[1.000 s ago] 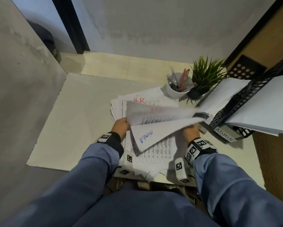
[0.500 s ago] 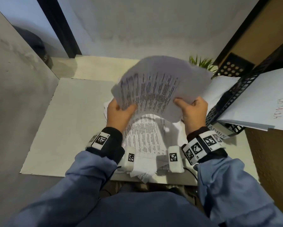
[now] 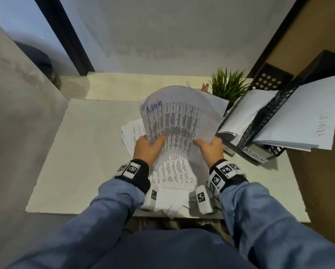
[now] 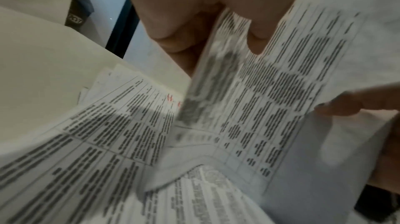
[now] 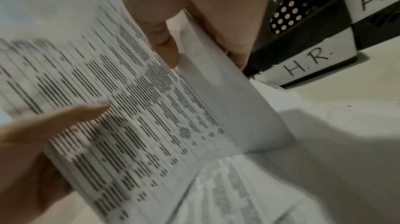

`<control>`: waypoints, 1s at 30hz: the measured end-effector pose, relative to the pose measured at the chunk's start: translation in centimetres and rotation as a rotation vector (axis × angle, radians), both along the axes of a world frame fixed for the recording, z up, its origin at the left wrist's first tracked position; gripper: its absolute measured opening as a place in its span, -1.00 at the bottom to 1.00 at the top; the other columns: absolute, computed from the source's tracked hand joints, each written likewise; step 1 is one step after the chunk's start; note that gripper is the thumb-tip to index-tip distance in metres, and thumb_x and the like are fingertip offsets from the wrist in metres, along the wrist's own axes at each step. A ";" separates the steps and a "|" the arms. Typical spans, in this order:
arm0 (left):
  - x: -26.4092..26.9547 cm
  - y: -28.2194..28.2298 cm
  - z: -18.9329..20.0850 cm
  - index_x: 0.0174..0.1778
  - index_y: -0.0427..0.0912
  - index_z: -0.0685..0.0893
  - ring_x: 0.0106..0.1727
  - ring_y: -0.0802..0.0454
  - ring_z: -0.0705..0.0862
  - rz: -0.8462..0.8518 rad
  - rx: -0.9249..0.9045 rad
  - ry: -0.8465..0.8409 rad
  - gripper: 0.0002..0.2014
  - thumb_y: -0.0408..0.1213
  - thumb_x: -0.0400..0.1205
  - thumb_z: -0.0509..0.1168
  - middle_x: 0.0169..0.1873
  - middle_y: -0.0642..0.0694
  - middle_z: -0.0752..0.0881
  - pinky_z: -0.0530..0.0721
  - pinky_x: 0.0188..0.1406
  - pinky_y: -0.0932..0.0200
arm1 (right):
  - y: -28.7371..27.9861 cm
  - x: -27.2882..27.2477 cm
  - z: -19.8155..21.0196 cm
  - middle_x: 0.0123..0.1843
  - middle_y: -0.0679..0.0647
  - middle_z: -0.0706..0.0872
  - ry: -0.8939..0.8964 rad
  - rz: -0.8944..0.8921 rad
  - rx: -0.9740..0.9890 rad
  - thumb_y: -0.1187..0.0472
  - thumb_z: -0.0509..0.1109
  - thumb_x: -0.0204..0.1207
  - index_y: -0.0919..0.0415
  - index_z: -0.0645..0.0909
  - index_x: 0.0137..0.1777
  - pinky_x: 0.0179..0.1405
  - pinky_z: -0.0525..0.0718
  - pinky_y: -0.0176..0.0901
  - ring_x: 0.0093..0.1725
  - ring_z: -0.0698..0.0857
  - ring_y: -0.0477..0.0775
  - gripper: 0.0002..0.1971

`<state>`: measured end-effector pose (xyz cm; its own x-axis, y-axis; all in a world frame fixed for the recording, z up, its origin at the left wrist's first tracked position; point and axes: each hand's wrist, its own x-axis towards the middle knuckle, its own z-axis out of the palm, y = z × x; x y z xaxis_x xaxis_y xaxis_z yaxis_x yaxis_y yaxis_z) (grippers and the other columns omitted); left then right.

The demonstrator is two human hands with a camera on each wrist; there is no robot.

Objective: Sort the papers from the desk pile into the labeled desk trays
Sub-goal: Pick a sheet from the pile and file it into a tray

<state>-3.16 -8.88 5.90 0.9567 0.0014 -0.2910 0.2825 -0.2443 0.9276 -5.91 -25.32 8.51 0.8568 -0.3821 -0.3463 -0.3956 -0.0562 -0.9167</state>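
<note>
- Head view: both hands up over the worktop (image 3: 96, 152), each grasping one printed sheet (image 3: 179, 121) by its near edge. Left hand (image 3: 147, 150) at the near-left corner, thumb on the printed face. Right hand (image 3: 211, 149) at the near-right corner.
- Sheet bows upward and away, table print facing the camera, "Admin" handwritten in blue at its top left.
- Paper pile (image 3: 172, 175) lies on the worktop directly under the sheet and hands, untidy, some edges overhanging the near worktop edge.
- Black perforated desk trays (image 3: 267, 123) sit just right of the right hand, stacked and tilted, already loaded with white papers. Label "ADMIN" (image 3: 255, 155) on the front.
- Green potted plant (image 3: 228, 87) behind the sheet, beside the trays; pen tips show next to it, their holder hidden by the sheet.
- Left wrist view: blurred. Left hand (image 4: 212, 14) pinches the sheet (image 4: 281, 91), thumb on top, fingers behind. A right fingertip shows at the far edge. Pile (image 4: 97, 142) below, with a red mark on one sheet.
- Right wrist view: right hand (image 5: 194, 10) grips the sheet (image 5: 140, 108) edge, thumb on the printed side, fingers behind. Left thumb lies on the print at lower left. Tray labels "H.R." (image 5: 311, 63) and partial "AD" sit right beside the hand, with nothing in between.
</note>
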 end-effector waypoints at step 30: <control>-0.6 -27.7 9.6 0.53 -0.14 0.36 0.07 -0.38 0.65 -0.725 0.473 -0.636 -0.40 -0.54 0.53 0.14 0.11 -0.39 0.68 0.59 0.07 -0.15 | -21.1 -3.6 6.4 0.36 0.37 0.55 0.170 -0.536 -0.335 0.29 0.12 0.66 0.41 0.48 0.35 0.26 0.49 0.08 0.33 0.55 0.33 -0.67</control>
<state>-3.76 -36.63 15.49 0.7503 -0.6458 0.1415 -0.5753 -0.5325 0.6208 -9.46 -46.46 14.90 0.4610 -0.8520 -0.2482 -0.5862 -0.0824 -0.8060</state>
